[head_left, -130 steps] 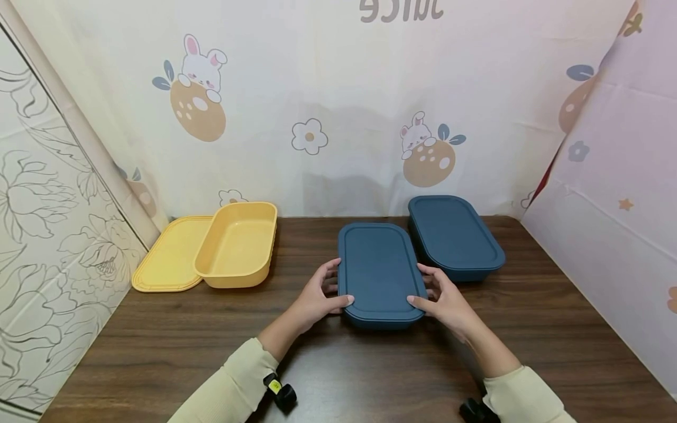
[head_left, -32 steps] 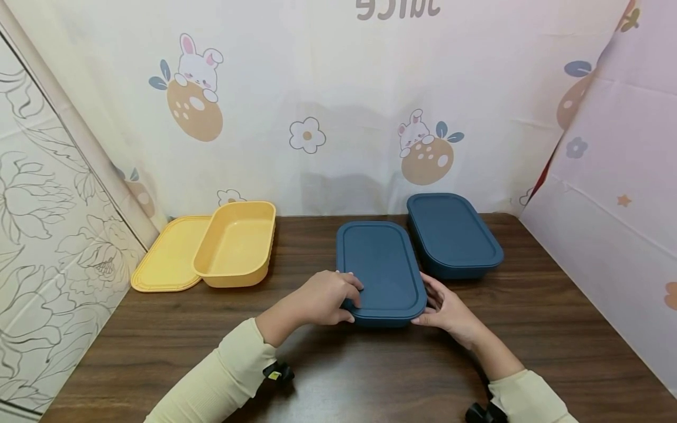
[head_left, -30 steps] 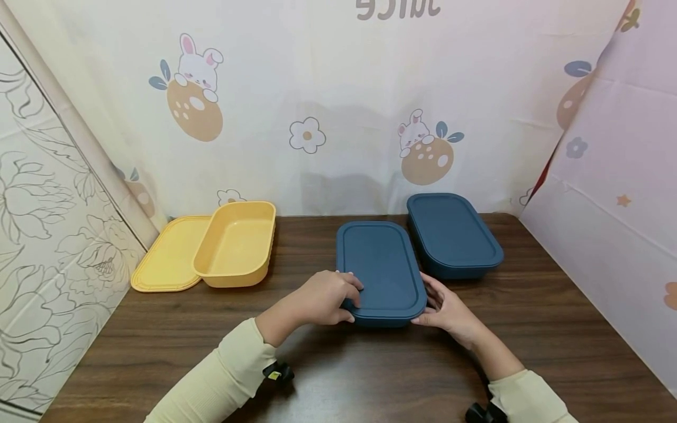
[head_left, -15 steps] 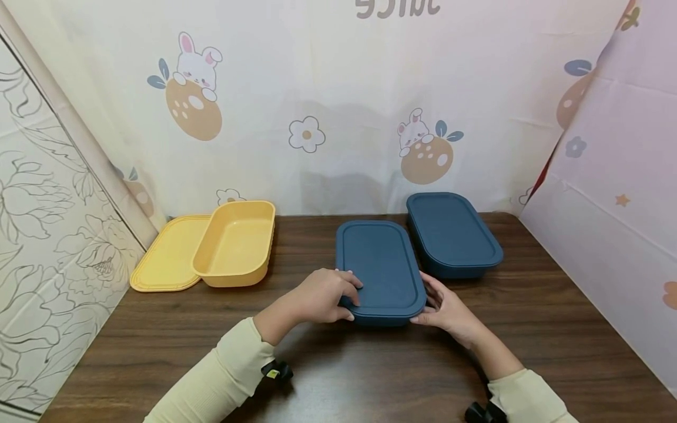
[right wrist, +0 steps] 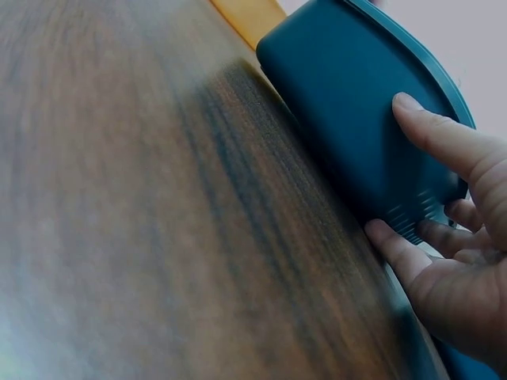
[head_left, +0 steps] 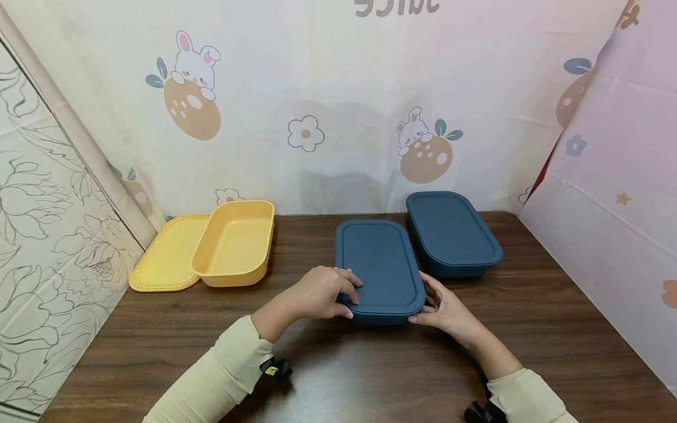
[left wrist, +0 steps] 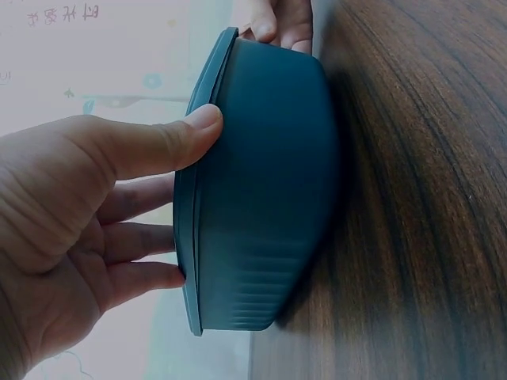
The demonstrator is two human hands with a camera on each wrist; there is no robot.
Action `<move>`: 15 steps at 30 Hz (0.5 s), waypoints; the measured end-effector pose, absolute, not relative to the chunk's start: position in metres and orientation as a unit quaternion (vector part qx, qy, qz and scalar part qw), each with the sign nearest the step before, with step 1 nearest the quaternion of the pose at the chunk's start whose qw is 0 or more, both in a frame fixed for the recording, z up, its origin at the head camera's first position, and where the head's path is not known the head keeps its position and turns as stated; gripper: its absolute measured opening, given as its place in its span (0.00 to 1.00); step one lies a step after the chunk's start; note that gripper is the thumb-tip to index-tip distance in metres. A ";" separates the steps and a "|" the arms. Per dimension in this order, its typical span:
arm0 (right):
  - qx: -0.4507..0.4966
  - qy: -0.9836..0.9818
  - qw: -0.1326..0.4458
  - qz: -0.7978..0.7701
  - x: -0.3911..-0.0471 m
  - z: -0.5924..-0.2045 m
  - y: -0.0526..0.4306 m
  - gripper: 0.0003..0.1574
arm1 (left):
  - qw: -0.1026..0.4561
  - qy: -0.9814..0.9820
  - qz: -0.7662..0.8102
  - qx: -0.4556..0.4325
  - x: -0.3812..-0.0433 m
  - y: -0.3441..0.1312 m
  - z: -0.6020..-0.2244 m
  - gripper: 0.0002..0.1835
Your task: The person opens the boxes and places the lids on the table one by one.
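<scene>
Nearest you, your two pale yellow-green fabric sleeves [head_left: 211,376] enter from the lower edge, each with a small black camera [head_left: 277,369] at the wrist, above a dark brown wood-grained table [head_left: 381,370]. Beyond them, your left hand [head_left: 325,292] holds a narrow pinch at the near left corner of a dark blue, rounded-rectangular, matt box [head_left: 380,264]: the thumb lies at the lid's edge, the fingers bent over its top. Your right hand [head_left: 446,314] grips the same box at its near right corner, thumb on the front wall, fingers around the right side, as the right wrist view shows. The box stands upright on the table before you, a little right of centre, its lid on.

Behind it to the right stands a second lidded dark blue rounded-rectangular box [head_left: 453,229], set just beside the first; whether the two touch cannot be told. Well to the left stands an open yellow rounded-rectangular tub [head_left: 233,281], its interior bare. A flat yellow rounded lid [head_left: 166,258] lies at its left side, its right edge hidden by the tub.

Farthest from you hangs a white cloth backdrop [head_left: 344,76] printed with rabbits, orange fruits and flowers; at left is a white panel [head_left: 39,247] of line-drawn blossoms.
</scene>
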State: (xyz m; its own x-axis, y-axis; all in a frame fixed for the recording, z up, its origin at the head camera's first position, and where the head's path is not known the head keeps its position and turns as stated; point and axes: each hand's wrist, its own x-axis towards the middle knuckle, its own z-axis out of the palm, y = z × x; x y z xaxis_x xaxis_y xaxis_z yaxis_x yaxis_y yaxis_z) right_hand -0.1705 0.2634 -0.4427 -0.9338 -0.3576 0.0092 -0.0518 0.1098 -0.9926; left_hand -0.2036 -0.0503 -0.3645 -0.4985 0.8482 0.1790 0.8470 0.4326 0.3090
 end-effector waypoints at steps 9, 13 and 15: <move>-0.144 0.732 0.118 -0.655 -0.171 -0.446 0.264 0.63 | 0.012 0.846 0.196 0.496 -0.204 -0.051 -0.362 0.11; -0.144 0.734 0.117 -0.653 -0.171 -0.446 0.263 0.63 | 0.010 0.844 0.198 0.498 -0.204 -0.051 -0.362 0.11; -0.143 0.735 0.117 -0.653 -0.171 -0.445 0.263 0.63 | 0.006 0.844 0.199 0.499 -0.204 -0.052 -0.363 0.11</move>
